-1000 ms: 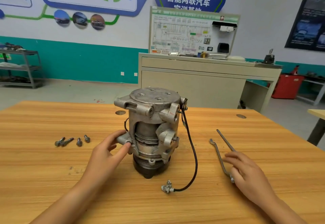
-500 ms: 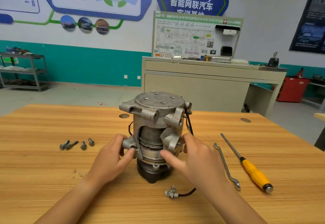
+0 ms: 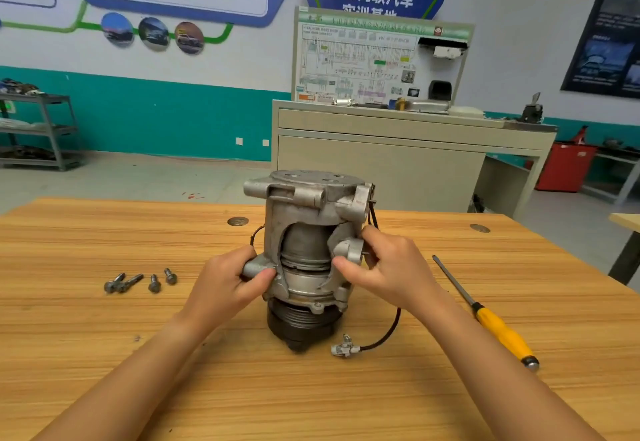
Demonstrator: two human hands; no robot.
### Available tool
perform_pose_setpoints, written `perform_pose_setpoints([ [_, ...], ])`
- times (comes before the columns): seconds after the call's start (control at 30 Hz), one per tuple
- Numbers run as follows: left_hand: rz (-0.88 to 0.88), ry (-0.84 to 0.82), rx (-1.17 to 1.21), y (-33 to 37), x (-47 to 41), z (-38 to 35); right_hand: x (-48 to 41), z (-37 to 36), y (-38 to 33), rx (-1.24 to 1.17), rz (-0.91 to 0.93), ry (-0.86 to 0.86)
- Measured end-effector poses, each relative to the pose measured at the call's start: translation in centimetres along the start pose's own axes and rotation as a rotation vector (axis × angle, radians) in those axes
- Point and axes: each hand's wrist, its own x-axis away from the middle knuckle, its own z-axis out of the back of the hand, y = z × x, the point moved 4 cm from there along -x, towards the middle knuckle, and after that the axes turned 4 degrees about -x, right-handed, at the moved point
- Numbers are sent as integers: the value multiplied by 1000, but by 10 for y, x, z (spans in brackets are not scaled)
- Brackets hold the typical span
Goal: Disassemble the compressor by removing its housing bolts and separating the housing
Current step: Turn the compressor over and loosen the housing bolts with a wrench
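Cable (image 3: 388,331) lies nearest us, a single black lead running from the compressor (image 3: 304,253) to one grey connector (image 3: 343,349) loose on the table (image 3: 104,354) toward its near edge. Behind it we have both hands on the compressor, which stands upright on its dark pulley (image 3: 301,323) about midway between the left and right edges. Our left hand (image 3: 225,284) grips a mounting lug low on the housing (image 3: 301,205), thumb and fingers curled round it. Our right hand (image 3: 391,267) pinches the lug on the opposite side.

We judge that we are about to pull the housing apart. If it sticks and then frees suddenly, the upper part could jump off and the body could topple from its narrow pulley. The cable passes under our right forearm, so it could snag and drag the connector. Uneven pull from the two sides could also cock the shell and jam it.

Four bolts (image 3: 154,283) lie in a row toward the left edge. One yellow-handled screwdriver (image 3: 502,335) lies toward the right edge. Two round metal inserts (image 3: 238,221) sit near the far edge.
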Motion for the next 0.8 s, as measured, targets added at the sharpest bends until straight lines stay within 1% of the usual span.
perform_pose_setpoints([
  [0.1, 14, 3, -34, -5, -21, -3, -13, -8, 21, -106, -76, 24],
  [0.23, -1, -76, -58, -14, -52, -9, -31, -21, 45, -241, -204, 100],
  [0.37, 32, -112, -78, -27, -71, -20, -43, -32, 63, -260, -256, 197],
  [0.47, 44, -135, -80, -34, -76, -26, -48, -37, 69, -274, -278, 195],
  [0.57, 65, -155, -105, -38, -81, -30, -55, -40, 77, -295, -347, 147],
  [0.67, 145, -134, -118, -40, -90, -39, -64, -49, 95, -393, -500, 103],
  [0.73, 223, -175, -102, -41, -101, -48, -70, -60, 108, -486, -623, 86],
  [0.8, 282, -251, -102, -42, -114, -56, -73, -70, 121, -561, -745, 96],
])
